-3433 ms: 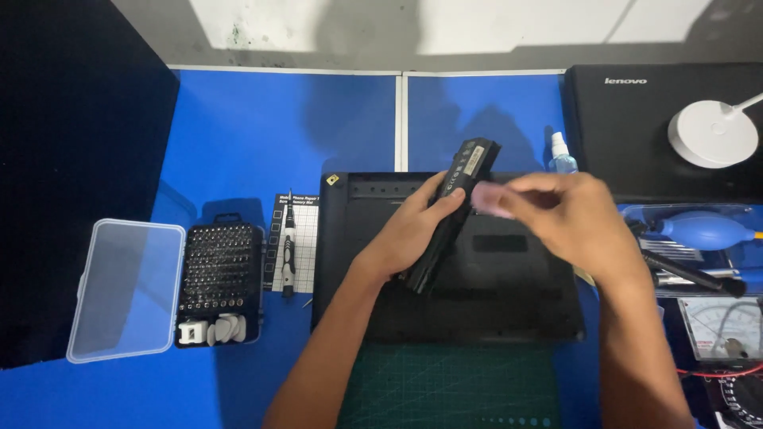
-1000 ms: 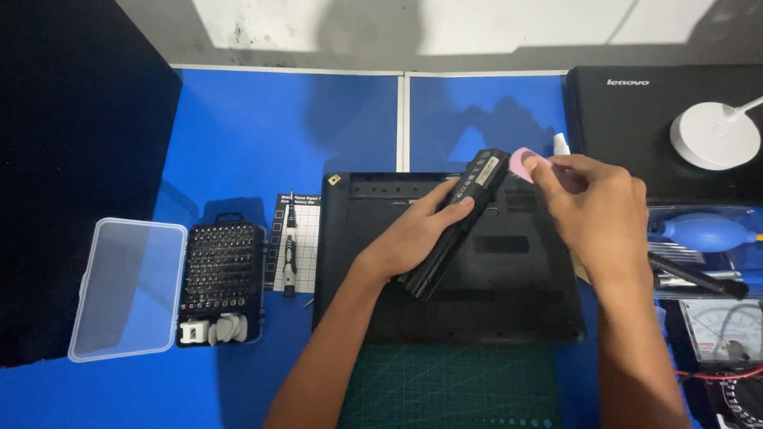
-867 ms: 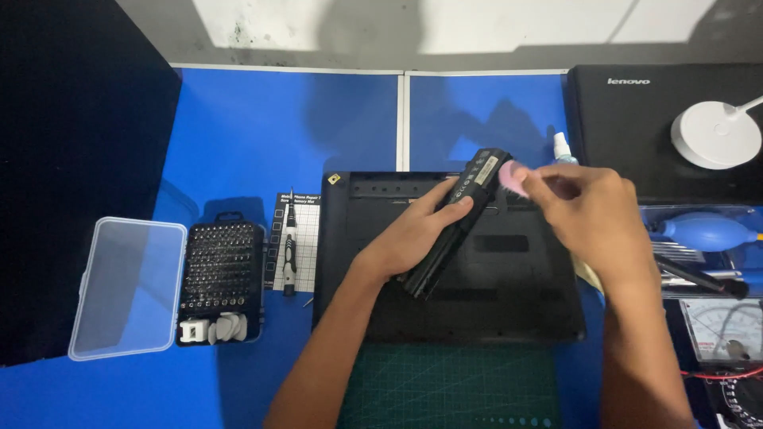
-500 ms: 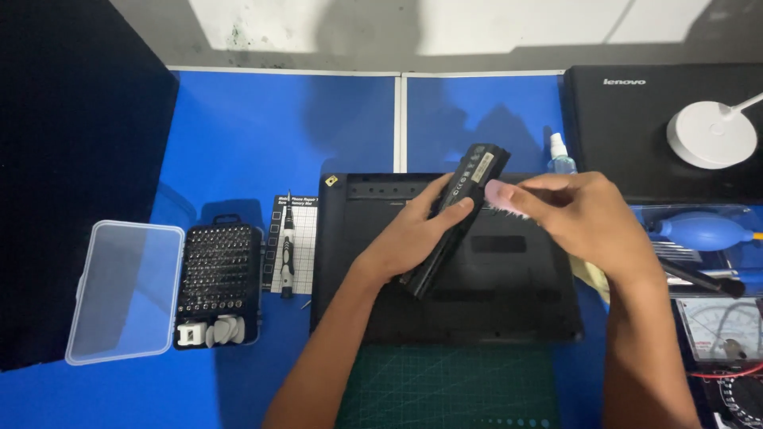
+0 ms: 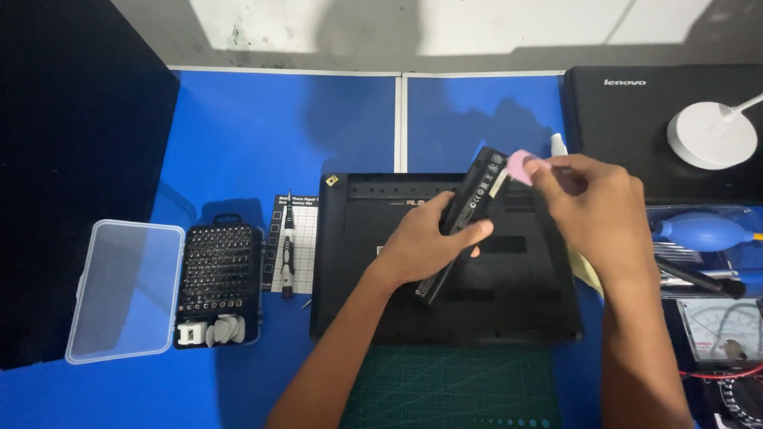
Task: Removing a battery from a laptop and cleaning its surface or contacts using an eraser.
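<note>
Laptop battery pack (image 5: 465,218), already out of the upturned black laptop (image 5: 509,310) mid-bench: left hand (image 5: 425,246) is gripping it, right hand (image 5: 592,210) is pinching a pink pick (image 5: 518,168) at its top end.

Black laptop (image 5: 509,302), underside up, on blue desk (image 5: 262,135). Over it: black battery pack (image 5: 465,218), pink pick (image 5: 518,167). Below it: green mat (image 5: 453,389), pale grid. Left of it: black bit case (image 5: 218,274), clear lid (image 5: 123,290).

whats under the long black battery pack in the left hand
The upturned black laptop lies beneath the battery pack held by the left hand. That hand and pack cover part of its base.
</note>
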